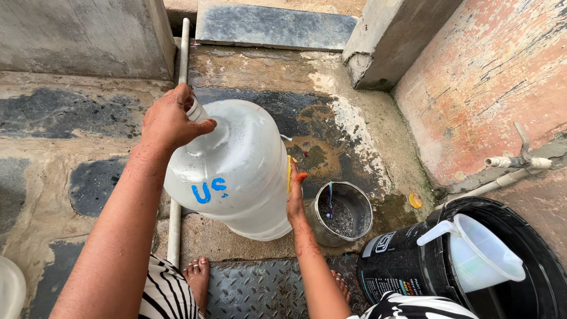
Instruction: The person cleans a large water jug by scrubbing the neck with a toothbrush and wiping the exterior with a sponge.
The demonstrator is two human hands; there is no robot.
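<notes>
A large translucent water jug (236,168) with blue marks on its side lies tilted over the wet concrete floor, neck pointing up and left. My left hand (171,121) grips the jug's neck. My right hand (295,192) presses flat against the jug's right side, and a yellow scrubbing pad (289,173) shows between its fingers and the plastic. A small metal pot (341,214) holding dark grit and a thin stick stands just right of that hand.
A black bucket (425,266) with a white plastic jug (481,251) inside stands at lower right. A tap (520,160) juts from the reddish wall. A white pipe (177,147) runs along the floor. My bare feet (198,277) rest on a metal tread plate.
</notes>
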